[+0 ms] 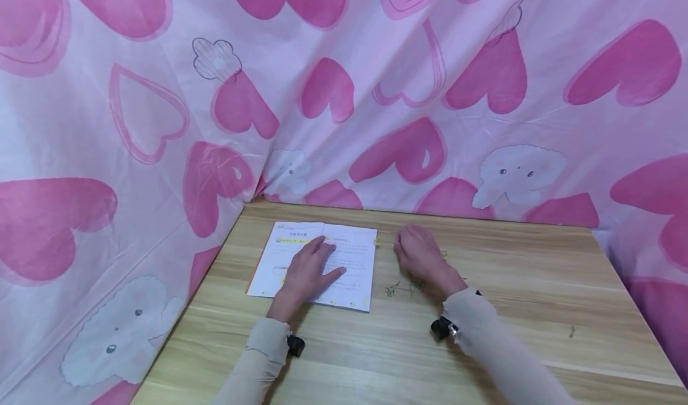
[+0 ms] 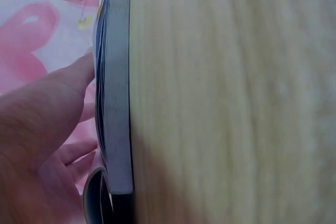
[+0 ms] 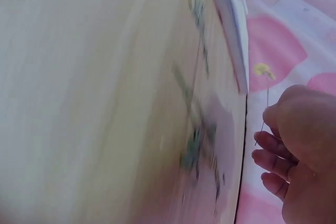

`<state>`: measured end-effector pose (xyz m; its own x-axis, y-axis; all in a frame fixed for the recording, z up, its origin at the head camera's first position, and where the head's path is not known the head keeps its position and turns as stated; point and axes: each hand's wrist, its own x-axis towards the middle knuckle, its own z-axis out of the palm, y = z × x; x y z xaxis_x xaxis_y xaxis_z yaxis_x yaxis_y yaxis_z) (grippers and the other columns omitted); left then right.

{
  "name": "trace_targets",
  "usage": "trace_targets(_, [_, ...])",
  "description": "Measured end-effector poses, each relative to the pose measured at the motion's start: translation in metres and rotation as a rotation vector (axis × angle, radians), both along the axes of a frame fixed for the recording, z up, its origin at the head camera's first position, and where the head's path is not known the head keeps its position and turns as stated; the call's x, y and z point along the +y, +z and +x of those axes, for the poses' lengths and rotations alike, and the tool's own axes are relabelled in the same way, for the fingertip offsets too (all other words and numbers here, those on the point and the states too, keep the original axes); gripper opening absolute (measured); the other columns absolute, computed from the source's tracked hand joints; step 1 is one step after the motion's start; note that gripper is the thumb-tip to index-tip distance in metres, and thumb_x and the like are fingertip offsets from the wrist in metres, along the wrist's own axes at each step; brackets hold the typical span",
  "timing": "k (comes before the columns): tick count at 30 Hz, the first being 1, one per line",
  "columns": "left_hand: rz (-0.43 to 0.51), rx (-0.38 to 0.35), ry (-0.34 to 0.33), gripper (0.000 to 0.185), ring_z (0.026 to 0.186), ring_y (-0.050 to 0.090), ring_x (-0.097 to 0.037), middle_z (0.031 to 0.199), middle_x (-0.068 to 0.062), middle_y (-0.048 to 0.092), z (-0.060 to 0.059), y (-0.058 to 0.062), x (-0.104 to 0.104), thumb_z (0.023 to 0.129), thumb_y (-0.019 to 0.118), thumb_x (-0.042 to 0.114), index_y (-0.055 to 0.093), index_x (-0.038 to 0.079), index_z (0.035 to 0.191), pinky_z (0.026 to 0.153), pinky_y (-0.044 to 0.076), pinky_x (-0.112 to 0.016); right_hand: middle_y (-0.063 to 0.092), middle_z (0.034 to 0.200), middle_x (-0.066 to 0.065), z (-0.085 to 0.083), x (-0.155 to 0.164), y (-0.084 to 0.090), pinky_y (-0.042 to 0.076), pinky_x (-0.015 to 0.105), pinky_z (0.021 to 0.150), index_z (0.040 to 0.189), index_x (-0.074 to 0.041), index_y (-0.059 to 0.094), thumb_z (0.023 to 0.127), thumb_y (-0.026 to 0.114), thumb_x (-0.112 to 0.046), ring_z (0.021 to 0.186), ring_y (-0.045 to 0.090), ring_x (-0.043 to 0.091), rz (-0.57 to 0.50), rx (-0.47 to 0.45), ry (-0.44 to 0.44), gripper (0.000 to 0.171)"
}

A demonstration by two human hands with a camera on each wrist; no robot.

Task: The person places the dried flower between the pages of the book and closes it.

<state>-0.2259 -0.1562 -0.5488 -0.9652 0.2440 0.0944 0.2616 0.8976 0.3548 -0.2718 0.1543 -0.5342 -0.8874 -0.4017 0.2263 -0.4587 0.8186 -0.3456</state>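
The left hand [image 1: 306, 273] lies flat with straight fingers on the open book [image 1: 344, 273], pressing the pages down on the wooden table [image 1: 537, 285]. The right hand [image 1: 421, 258] pinches a thin stem with a tiny yellow flower [image 3: 262, 69], just beside the book. More little green sprigs [image 1: 403, 287] wait on the table. I think no flower is in the book yet.

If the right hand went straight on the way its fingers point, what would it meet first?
The right hand, pinching a small yellow flower, points toward the open book. It would likely meet the book's right edge first, though the depth is unclear.
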Motion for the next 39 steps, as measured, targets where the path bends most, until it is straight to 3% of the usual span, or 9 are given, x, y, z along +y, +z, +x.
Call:
trace_targets(9, [0.034,-0.032,0.016,0.068,0.159,0.041,-0.040,0.172,-0.019,0.040,0.002,0.004,0.004,0.096,0.076,0.058,0.061,0.019,0.150,0.126,0.041,-0.059,0.065,0.092,0.004,0.008,-0.050,-0.003,0.054,0.041,0.085,0.098,-0.009,0.068,0.105,0.062,-0.017,0.089,0.060,0.022,-0.093,-0.080,-0.067,0.013])
trace_targets(13, [0.006,-0.024,0.007,0.070,0.157,0.043,-0.041,0.171,-0.022,0.041,0.002,0.004,0.007,0.096,0.075,0.060,0.061,0.017,0.148,0.125,0.042,-0.058,0.066,0.099,0.002,0.012,-0.071,-0.005,0.054,0.040,0.086,0.100,-0.012,0.069,0.104,0.064,-0.021,0.090,0.060,0.020,-0.120,-0.162,-0.111,0.011])
trace_targets(20, [-0.023,-0.029,-0.002,0.073,0.158,0.043,-0.037,0.171,-0.020,0.041,-0.001,0.002,0.008,0.095,0.073,0.063,0.057,0.013,0.146,0.127,0.042,-0.053,0.071,0.099,0.001,0.014,-0.096,-0.015,0.050,0.044,0.095,0.097,-0.014,0.074,0.099,0.068,-0.023,0.095,0.064,0.018,-0.170,-0.198,-0.146,0.011])
trace_targets(24, [-0.058,-0.042,-0.031,0.077,0.160,0.040,-0.037,0.172,-0.021,0.039,-0.001,0.004,0.008,0.096,0.070,0.066,0.055,0.012,0.148,0.128,0.041,-0.052,0.071,0.099,0.000,0.013,-0.101,-0.019,0.047,0.040,0.092,0.098,-0.015,0.076,0.099,0.068,-0.022,0.095,0.063,0.017,-0.205,-0.226,-0.165,0.010])
trace_targets(28, [-0.082,-0.066,-0.040,0.078,0.162,0.037,-0.037,0.174,-0.021,0.035,0.000,0.006,0.007,0.097,0.067,0.067,0.053,0.012,0.149,0.130,0.038,-0.052,0.069,0.091,-0.001,0.012,-0.102,-0.020,0.046,0.037,0.085,0.097,-0.015,0.078,0.098,0.071,-0.022,0.084,0.060,0.016,-0.221,-0.253,-0.171,0.010])
trace_targets(33, [-0.081,-0.066,-0.039,0.076,0.162,0.037,-0.038,0.174,-0.021,0.035,0.000,0.006,0.004,0.097,0.067,0.066,0.053,0.013,0.149,0.130,0.038,-0.053,0.068,0.082,-0.003,0.010,-0.099,-0.019,0.050,0.035,0.078,0.096,-0.016,0.081,0.098,0.073,-0.023,0.078,0.060,0.016,-0.284,-0.273,-0.159,0.011])
trace_targets(36, [-0.078,-0.065,-0.036,0.076,0.162,0.036,-0.038,0.174,-0.020,0.035,0.000,0.006,0.002,0.097,0.067,0.067,0.053,0.014,0.150,0.130,0.038,-0.053,0.070,0.089,-0.001,0.007,-0.094,-0.019,0.054,0.036,0.082,0.099,-0.015,0.082,0.099,0.071,-0.021,0.085,0.062,0.017,-0.304,-0.261,-0.126,0.012])
trace_targets(39, [-0.076,-0.078,-0.025,0.077,0.163,0.034,-0.037,0.176,-0.019,0.034,0.001,0.005,0.001,0.097,0.067,0.068,0.052,0.017,0.153,0.130,0.037,-0.054,0.070,0.107,0.004,0.004,-0.086,-0.018,0.057,0.039,0.088,0.112,-0.013,0.079,0.102,0.069,-0.020,0.096,0.064,0.019,-0.291,-0.246,-0.112,0.016])
